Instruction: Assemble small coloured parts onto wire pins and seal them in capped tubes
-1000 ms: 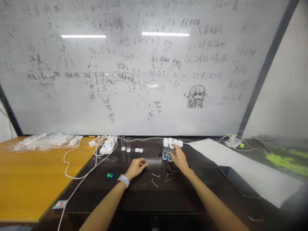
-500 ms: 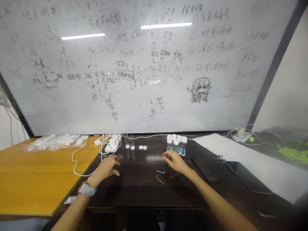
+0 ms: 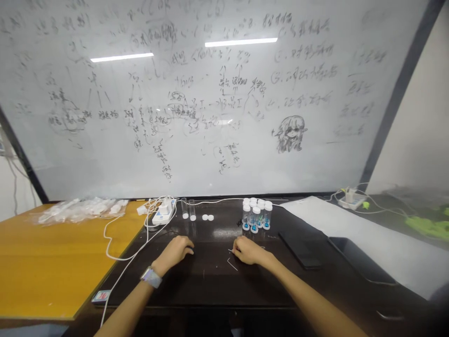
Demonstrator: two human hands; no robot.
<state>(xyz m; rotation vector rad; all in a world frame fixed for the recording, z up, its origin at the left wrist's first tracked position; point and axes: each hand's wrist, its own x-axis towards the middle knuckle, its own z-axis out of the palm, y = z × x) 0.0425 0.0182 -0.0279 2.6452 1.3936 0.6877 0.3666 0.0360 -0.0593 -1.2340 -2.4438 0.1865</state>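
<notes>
While both forearms stretch forward over the dark table (image 3: 217,285), the left hand (image 3: 176,250) rests knuckles-up on the surface with its fingers curled under; whether anything sits inside that fist I cannot tell. It wears a pale watch (image 3: 151,277) at the wrist. The right hand (image 3: 247,251) lies close beside it, fingers bent down onto a scatter of thin metal pins (image 3: 232,264), its fingertips touching the ones at the far end; whether they have pinched a pin is too small to make out. One pin lies free just in front of that hand's thumb side. Beyond the right hand stands a tight cluster of small clear vials (image 3: 257,216) with white caps and something blue at the bottom. Further left along the back edge stand two open clear tubes (image 3: 188,209), with two loose white caps (image 3: 207,217) beside them. A white power strip (image 3: 162,213) trails its cable across to the yellow board (image 3: 52,262), where plastic bags (image 3: 79,209) lie. A dark phone (image 3: 300,249) lies flat to the right of the hands.
</notes>
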